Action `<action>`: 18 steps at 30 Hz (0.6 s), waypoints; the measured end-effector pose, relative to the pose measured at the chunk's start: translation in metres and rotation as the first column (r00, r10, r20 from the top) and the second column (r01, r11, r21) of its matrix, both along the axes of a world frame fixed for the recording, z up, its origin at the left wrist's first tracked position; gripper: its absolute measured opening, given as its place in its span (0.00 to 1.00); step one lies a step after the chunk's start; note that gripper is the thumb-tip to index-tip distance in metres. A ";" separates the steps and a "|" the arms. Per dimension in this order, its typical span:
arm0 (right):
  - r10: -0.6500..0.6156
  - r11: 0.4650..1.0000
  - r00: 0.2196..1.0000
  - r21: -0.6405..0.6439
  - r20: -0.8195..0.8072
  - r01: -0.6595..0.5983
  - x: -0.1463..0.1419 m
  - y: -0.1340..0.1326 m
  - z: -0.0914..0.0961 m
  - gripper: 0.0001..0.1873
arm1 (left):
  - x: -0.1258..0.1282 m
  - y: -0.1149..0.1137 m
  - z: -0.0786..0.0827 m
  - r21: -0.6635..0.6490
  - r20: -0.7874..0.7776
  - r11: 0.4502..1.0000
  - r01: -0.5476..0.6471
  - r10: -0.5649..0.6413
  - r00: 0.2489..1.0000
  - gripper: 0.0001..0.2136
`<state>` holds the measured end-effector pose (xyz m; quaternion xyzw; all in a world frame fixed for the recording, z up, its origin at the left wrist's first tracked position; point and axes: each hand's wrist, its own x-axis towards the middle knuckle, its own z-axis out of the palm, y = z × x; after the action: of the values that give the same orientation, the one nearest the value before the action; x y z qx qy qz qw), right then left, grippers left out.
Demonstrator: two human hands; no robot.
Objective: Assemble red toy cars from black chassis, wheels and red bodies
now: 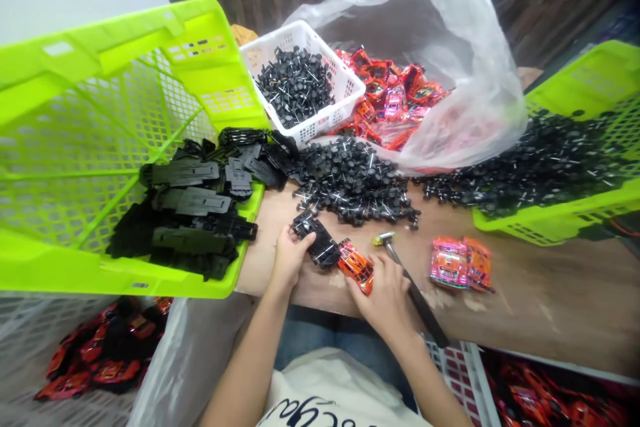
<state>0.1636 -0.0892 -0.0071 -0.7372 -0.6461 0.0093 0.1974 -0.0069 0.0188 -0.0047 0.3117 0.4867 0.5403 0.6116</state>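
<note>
Right at the front edge of the wooden worktop point(550, 293), the person's left hand point(289, 260) has its fingers curled around a black toy car base point(316, 240), pinching it at the near end. The right hand point(385, 293) is closed on an orange toy car body point(356, 265), which sits just beside the base, pretty much touching it. That same right hand also has a small hammer point(410, 287) tucked along it, metal head pointing away from the person and black handle running back past the wrist; can't really tell how tightly the fingers grip it.

Just to the right of the hammer lie two pink-orange car bodies point(461, 263), side by side on the bare wood. Behind the hands there's a loose heap of black wheels on axles point(355, 180), and more of them fill a white basket point(345, 80) further back. A clear plastic bag point(450, 33) with red and orange car bodies spilling out sits beside that basket. On the left, a lime green crate point(100, 113) lies tipped on its side with a pile of black bases point(190, 213) in it. Another green crate point(590, 80) on the right holds more wheels. Down below the worktop, more orange car bodies point(100, 353) lie in a bin on the left.
</note>
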 end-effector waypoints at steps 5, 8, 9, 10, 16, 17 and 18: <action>-0.119 0.989 0.991 -0.092 -0.061 0.113 0.008 0.024 0.018 0.23 | -0.002 -0.013 0.006 -0.072 0.038 0.984 0.165 -0.162 0.986 0.23; -0.136 0.990 0.928 -0.073 -0.347 0.118 0.002 0.021 0.031 0.32 | 0.007 -0.023 0.006 -0.083 0.076 0.962 0.259 -0.253 0.965 0.25; -0.112 0.993 0.910 -0.075 -0.399 0.089 -0.001 0.020 0.035 0.33 | 0.012 -0.025 0.006 -0.077 0.094 0.954 0.289 -0.281 0.955 0.25; -0.092 0.995 0.905 -0.084 -0.416 0.062 -0.005 0.019 0.037 0.33 | 0.018 -0.028 0.005 -0.063 0.117 0.946 0.316 -0.308 0.944 0.25; -0.072 0.996 0.933 -0.080 -0.352 0.046 -0.011 0.017 0.031 0.31 | 0.046 -0.039 0.002 0.102 0.152 0.916 0.389 -0.401 0.904 0.21; -0.060 0.997 0.931 -0.068 -0.359 0.038 -0.010 0.016 0.029 0.29 | 0.048 -0.040 0.001 0.117 0.138 0.914 0.390 -0.403 0.905 0.21; -0.053 0.998 0.930 -0.055 -0.364 0.036 -0.008 0.016 0.027 0.28 | 0.049 -0.041 0.001 0.126 0.126 0.913 0.389 -0.403 0.906 0.20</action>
<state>0.1554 -0.0731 0.0199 -0.7416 -0.5809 0.1572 0.2965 0.0417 -0.0219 -0.0037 0.3924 0.3392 0.4498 0.7271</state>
